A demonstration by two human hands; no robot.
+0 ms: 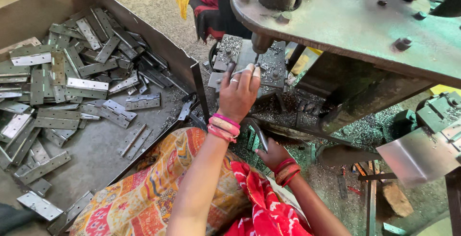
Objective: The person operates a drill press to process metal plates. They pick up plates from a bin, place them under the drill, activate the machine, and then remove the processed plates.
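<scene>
Near the centre of the frame, the left hand (238,93) pressed down on a flat grey metal hinge plate (245,59) that lay on the dark, chip-strewn bed of the press (269,68), just under the round steel punch (261,44). Its fingers (242,72) were spread slightly apart and laid flat along the plate, with a thin metal piece showing between two of them. The plate's long axis ran from the lower part of the frame toward the top, its far end pointing away from the person, under the punch.

Lower and right of centre, the right hand (272,153) was curled with fingers together round a dark curved metal lever (259,134) below the bed.

At the left of the frame a large grey sheet-metal tray (101,154) held a loose heap of long perforated hinge strips (72,82) lying every way. The heavy grey-green bolted machine plate (355,20) filled the upper right. Metal swarf (355,135) littered the floor at the right.
</scene>
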